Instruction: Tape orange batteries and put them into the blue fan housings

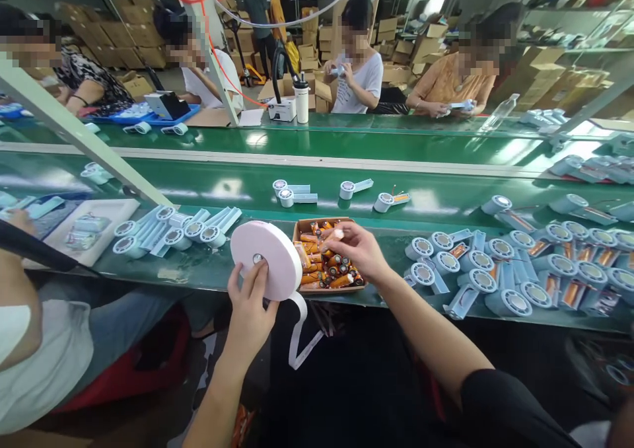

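Observation:
My left hand [252,302] grips a large roll of white tape [247,250], with fingers pressed on its face near the centre hole. A loose strip of tape [297,342] hangs from the roll's underside and bends below the bench edge. My right hand [361,246] is held over a cardboard box [341,288] of orange cylindrical batteries [341,280]. Its thumb and fingers pinch together at a small pale thing [339,234], too small to make out. The roll stands upright against the left side of the box.
Light-blue handheld fan bodies [475,279] crowd the bench at right; several more [173,230] lie at left. A few fans [294,193] sit on the green conveyor belt [238,187]. Co-workers sit across the line, and one is close on my left. A slanted metal post [89,131] stands left.

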Available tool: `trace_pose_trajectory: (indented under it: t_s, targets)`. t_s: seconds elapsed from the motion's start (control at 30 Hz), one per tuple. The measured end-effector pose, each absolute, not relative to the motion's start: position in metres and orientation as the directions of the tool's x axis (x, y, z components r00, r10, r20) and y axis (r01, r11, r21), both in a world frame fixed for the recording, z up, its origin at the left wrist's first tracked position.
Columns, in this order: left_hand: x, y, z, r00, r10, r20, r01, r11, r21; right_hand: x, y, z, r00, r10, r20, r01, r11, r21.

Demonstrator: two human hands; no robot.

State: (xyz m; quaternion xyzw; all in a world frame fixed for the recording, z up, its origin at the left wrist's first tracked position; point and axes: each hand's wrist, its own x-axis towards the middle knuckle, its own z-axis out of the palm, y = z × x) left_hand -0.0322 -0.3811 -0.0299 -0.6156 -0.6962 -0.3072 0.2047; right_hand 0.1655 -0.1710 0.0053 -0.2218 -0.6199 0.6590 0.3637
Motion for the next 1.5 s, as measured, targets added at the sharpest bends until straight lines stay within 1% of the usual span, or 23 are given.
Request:
trace_pose_trajectory:
  t_s: [0.03, 0.1, 0.17, 0.27, 0.33, 0.4, 0.5, 0.6, 0.67, 0.73, 0.8, 0.87, 0.93, 1.0, 1.03, 1.1, 1.17, 1.2, 1.27, 1.33, 1.4, 1.43, 1.5]
  targets:
    - [-0.031, -0.381, -0.028, -0.141, 0.734, 0.665, 0.986, 0.043, 0.161, 0.173, -0.174, 0.012, -0.621, 0.766, 0.166, -0.277, -0.016, -0.961]
    - [-0.029, -0.379, -0.023, -0.097, 0.74, 0.666, 0.992, 0.017, 0.126, 0.187, -0.181, 0.028, -0.615, 0.767, 0.184, -0.354, -0.06, -0.933]
    - [-0.026, -0.376, -0.018, -0.046, 0.748, 0.662, 0.996, -0.018, 0.089, 0.197, -0.187, 0.041, -0.599, 0.762, 0.246, -0.392, -0.011, -0.92]
    - [-0.02, -0.374, -0.012, 0.021, 0.756, 0.655, 0.995, -0.078, 0.058, 0.207, -0.197, 0.053, -0.496, 0.752, 0.434, -0.427, 0.223, -0.876]
    - [-0.014, -0.373, -0.01, 0.045, 0.756, 0.653, 0.993, -0.106, 0.054, 0.212, -0.204, 0.055, -0.371, 0.736, 0.566, -0.437, 0.4, -0.806]
    - [-0.008, -0.374, -0.009, 0.056, 0.763, 0.644, 0.99, -0.125, 0.061, 0.216, -0.212, 0.053, -0.244, 0.706, 0.665, -0.443, 0.529, -0.724]
    - [0.0, -0.375, -0.007, 0.077, 0.788, 0.611, 0.983, -0.162, 0.085, 0.218, -0.222, 0.047, -0.145, 0.632, 0.762, -0.404, 0.665, -0.628]
    - [0.006, -0.376, -0.004, 0.108, 0.801, 0.588, 0.972, -0.211, 0.108, 0.217, -0.224, 0.038, -0.119, 0.528, 0.841, -0.306, 0.786, -0.537]
    - [0.01, -0.376, -0.002, 0.118, 0.806, 0.58, 0.967, -0.227, 0.119, 0.216, -0.225, 0.034, -0.12, 0.503, 0.856, -0.24, 0.822, -0.516]
    - [0.011, -0.377, -0.003, 0.108, 0.816, 0.568, 0.969, -0.215, 0.124, 0.213, -0.227, 0.03, -0.155, 0.537, 0.829, -0.182, 0.809, -0.558]
    - [0.01, -0.377, -0.005, 0.099, 0.834, 0.544, 0.977, -0.186, 0.108, 0.212, -0.232, 0.026, -0.209, 0.603, 0.77, -0.157, 0.757, -0.635]
    - [0.006, -0.378, -0.008, 0.102, 0.855, 0.509, 0.985, -0.159, 0.069, 0.213, -0.238, 0.021, -0.253, 0.677, 0.691, -0.204, 0.661, -0.722]
    - [-0.001, -0.379, -0.008, 0.114, 0.873, 0.474, 0.99, -0.138, 0.016, 0.216, -0.24, 0.015, -0.301, 0.766, 0.568, -0.301, 0.488, -0.819]
    - [-0.01, -0.379, -0.002, 0.131, 0.878, 0.46, 0.991, -0.125, -0.045, 0.222, -0.233, 0.014, -0.377, 0.834, 0.404, -0.352, 0.274, -0.895]
    - [-0.014, -0.378, 0.004, 0.149, 0.876, 0.459, 0.989, -0.126, -0.079, 0.226, -0.226, 0.015, -0.43, 0.846, 0.316, -0.335, 0.176, -0.926]
    - [-0.022, -0.372, 0.018, 0.211, 0.866, 0.452, 0.976, -0.157, -0.153, 0.233, -0.207, 0.021, -0.559, 0.814, 0.158, -0.223, 0.036, -0.974]
    - [-0.025, -0.363, 0.033, 0.285, 0.857, 0.431, 0.954, -0.208, -0.216, 0.236, -0.188, 0.03, -0.665, 0.745, 0.05, -0.103, -0.025, -0.994]
    - [-0.024, -0.358, 0.039, 0.32, 0.848, 0.422, 0.942, -0.236, -0.241, 0.234, -0.181, 0.033, -0.687, 0.726, 0.026, -0.079, -0.039, -0.996]
    - [-0.017, -0.346, 0.044, 0.357, 0.822, 0.443, 0.928, -0.261, -0.264, 0.225, -0.178, 0.033, -0.634, 0.772, 0.039, -0.152, -0.075, -0.986]
    - [-0.003, -0.337, 0.039, 0.342, 0.783, 0.52, 0.938, -0.245, -0.247, 0.209, -0.188, 0.023, -0.445, 0.892, 0.075, -0.359, -0.101, -0.928]
    - [0.015, -0.331, 0.027, 0.277, 0.751, 0.599, 0.961, -0.206, -0.186, 0.193, -0.199, 0.007, -0.212, 0.976, 0.057, -0.557, -0.073, -0.827]
    - [0.024, -0.331, 0.019, 0.237, 0.746, 0.622, 0.972, -0.188, -0.144, 0.189, -0.201, 0.0, -0.153, 0.988, 0.032, -0.604, -0.068, -0.794]
    - [0.038, -0.333, 0.004, 0.183, 0.763, 0.62, 0.98, -0.19, -0.055, 0.193, -0.191, -0.005, -0.135, 0.991, 0.014, -0.612, -0.072, -0.787]
